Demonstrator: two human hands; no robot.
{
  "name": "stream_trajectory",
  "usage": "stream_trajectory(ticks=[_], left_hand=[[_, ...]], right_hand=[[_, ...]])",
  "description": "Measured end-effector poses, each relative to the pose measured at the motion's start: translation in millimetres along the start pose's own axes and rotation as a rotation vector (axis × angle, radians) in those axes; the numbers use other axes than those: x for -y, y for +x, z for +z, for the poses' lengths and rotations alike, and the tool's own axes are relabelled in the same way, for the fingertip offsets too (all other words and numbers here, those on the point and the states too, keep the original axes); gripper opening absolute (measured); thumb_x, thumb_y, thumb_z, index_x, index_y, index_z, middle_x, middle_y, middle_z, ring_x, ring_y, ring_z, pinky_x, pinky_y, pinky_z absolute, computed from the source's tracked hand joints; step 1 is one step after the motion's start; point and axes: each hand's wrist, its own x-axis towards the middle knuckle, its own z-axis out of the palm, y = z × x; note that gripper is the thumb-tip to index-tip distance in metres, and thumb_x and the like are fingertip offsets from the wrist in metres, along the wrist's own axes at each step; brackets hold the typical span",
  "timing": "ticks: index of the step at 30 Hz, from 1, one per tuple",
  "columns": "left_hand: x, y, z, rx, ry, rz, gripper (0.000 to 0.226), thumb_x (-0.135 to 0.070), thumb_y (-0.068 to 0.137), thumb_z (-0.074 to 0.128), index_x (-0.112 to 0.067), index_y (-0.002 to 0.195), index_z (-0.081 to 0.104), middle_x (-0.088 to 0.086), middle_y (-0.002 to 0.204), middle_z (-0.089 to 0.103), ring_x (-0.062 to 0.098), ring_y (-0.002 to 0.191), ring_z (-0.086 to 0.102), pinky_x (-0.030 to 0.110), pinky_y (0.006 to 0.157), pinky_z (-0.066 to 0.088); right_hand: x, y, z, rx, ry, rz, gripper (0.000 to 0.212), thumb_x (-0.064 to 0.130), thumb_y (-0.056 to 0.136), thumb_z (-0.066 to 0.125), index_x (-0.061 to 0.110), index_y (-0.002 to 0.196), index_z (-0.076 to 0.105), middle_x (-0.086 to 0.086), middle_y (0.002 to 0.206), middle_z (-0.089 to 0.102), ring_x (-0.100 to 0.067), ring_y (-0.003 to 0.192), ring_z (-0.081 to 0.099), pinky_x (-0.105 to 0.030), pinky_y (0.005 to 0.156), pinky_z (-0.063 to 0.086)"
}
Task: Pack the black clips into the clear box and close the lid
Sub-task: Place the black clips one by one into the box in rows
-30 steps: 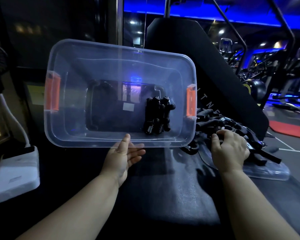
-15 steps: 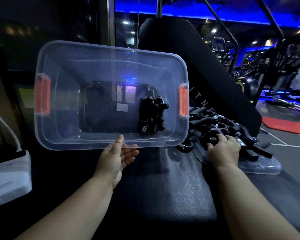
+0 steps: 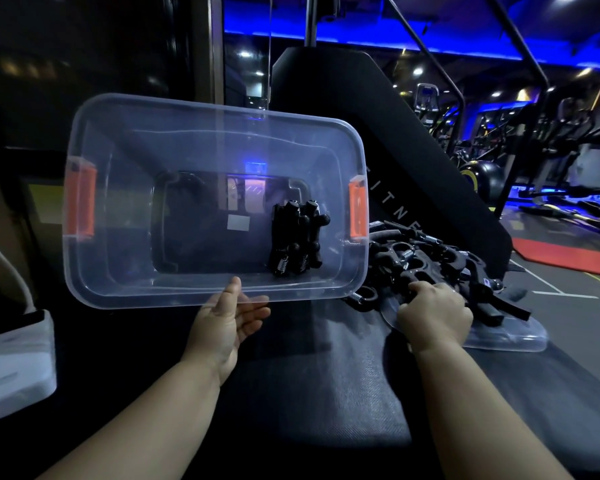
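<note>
A clear box (image 3: 125, 188) with orange latches (image 3: 81, 201) is tilted up so that its opening faces me. My left hand (image 3: 227, 322) holds its near rim, thumb on the rim and fingers under it. A small bunch of black clips (image 3: 297, 239) lies inside, near the right end. To the right, a heap of black clips (image 3: 440, 265) rests on the clear lid (image 3: 506, 337), which lies flat on the dark mat. My right hand (image 3: 433, 315) is curled over the near side of that heap and grips a clip.
A white device (image 3: 13, 362) with a cable sits at the left edge. A black padded panel (image 3: 378, 133) rises behind the box and the heap. Gym machines and a red floor mat (image 3: 565, 258) lie farther right. Dark mat (image 3: 326, 393) spreads between my arms.
My right hand has slid from the top of the heap toward its near side and closed its fingers on a clip. My left hand and the box keep their hold.
</note>
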Motion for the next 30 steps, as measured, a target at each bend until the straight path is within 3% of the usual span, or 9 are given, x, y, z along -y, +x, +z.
stream_trajectory(ticks=[4, 8, 10, 14, 18, 22, 27, 30], left_hand=[[0, 1, -1, -0.004, 0.006, -0.006, 0.031, -0.038, 0.097, 0.046, -0.014, 0.077, 0.049, 0.006, 0.075, 0.075, 0.015, 0.063, 0.069, 0.029, 0.066, 0.051], [1, 1, -1, -0.001, 0.002, -0.007, 0.031, -0.037, 0.097, 0.046, -0.014, 0.076, 0.049, 0.006, 0.075, 0.074, 0.014, 0.062, 0.069, 0.029, 0.065, 0.050], [1, 1, -1, 0.002, 0.001, -0.008, 0.031, -0.037, 0.097, 0.046, -0.014, 0.077, 0.049, 0.006, 0.074, 0.074, 0.014, 0.062, 0.068, 0.029, 0.065, 0.050], [0, 1, -1, -0.001, -0.002, -0.006, 0.030, -0.036, 0.097, 0.046, -0.015, 0.076, 0.048, 0.005, 0.073, 0.074, 0.014, 0.061, 0.068, 0.028, 0.065, 0.050], [0, 1, 0, 0.002, -0.006, -0.004, 0.030, -0.036, 0.097, 0.046, -0.014, 0.076, 0.048, 0.006, 0.073, 0.074, 0.014, 0.061, 0.068, 0.028, 0.064, 0.050], [0, 1, -1, -0.001, -0.004, -0.004, 0.031, -0.036, 0.097, 0.046, -0.014, 0.075, 0.048, 0.006, 0.072, 0.074, 0.014, 0.060, 0.068, 0.028, 0.064, 0.050], [1, 2, 0, 0.002, 0.003, -0.003, 0.031, -0.036, 0.097, 0.046, -0.015, 0.075, 0.048, 0.005, 0.072, 0.074, 0.012, 0.059, 0.068, 0.027, 0.064, 0.050], [1, 2, 0, -0.005, -0.001, -0.001, 0.030, -0.036, 0.097, 0.047, -0.015, 0.075, 0.047, 0.006, 0.072, 0.074, 0.012, 0.058, 0.067, 0.027, 0.063, 0.049]], right_hand=[[2, -3, -3, -0.054, -0.046, -0.023, 0.033, 0.039, 0.082, 0.053, 0.030, 0.112, 0.064, -0.002, 0.115, 0.058, -0.026, 0.113, 0.042, -0.037, 0.088, 0.031], [-1, 1, 0, -0.079, 0.047, -0.010, 0.043, 0.052, 0.081, 0.058, 0.029, 0.117, 0.059, -0.006, 0.129, 0.050, -0.027, 0.125, 0.030, -0.043, 0.103, 0.020], [-3, 3, 2, -0.032, 0.063, 0.004, 0.052, 0.056, 0.080, 0.058, 0.028, 0.124, 0.055, -0.008, 0.132, 0.049, -0.028, 0.126, 0.036, -0.046, 0.105, 0.024], [-3, 1, -2, 0.107, 0.068, 0.059, 0.065, 0.058, 0.075, 0.060, 0.026, 0.130, 0.049, -0.010, 0.128, 0.052, -0.033, 0.121, 0.045, -0.044, 0.094, 0.039], [-1, -4, -8, 0.154, 0.038, 0.070, 0.071, 0.058, 0.070, 0.063, 0.028, 0.131, 0.043, -0.009, 0.125, 0.055, -0.033, 0.118, 0.047, -0.042, 0.093, 0.040], [-1, -6, -9, 0.159, 0.037, 0.059, 0.084, 0.072, 0.064, 0.064, 0.026, 0.130, 0.041, -0.011, 0.122, 0.056, -0.031, 0.115, 0.052, -0.041, 0.091, 0.042], [2, -8, -6, 0.161, 0.033, -0.027, 0.099, 0.080, 0.062, 0.061, 0.030, 0.143, 0.031, -0.013, 0.139, 0.039, -0.032, 0.129, 0.037, -0.044, 0.100, 0.038], [7, -8, -5, 0.218, 0.015, -0.102, 0.088, 0.072, 0.073, 0.059, 0.035, 0.146, 0.028, -0.008, 0.153, 0.022, -0.033, 0.133, 0.033, -0.044, 0.103, 0.036]])
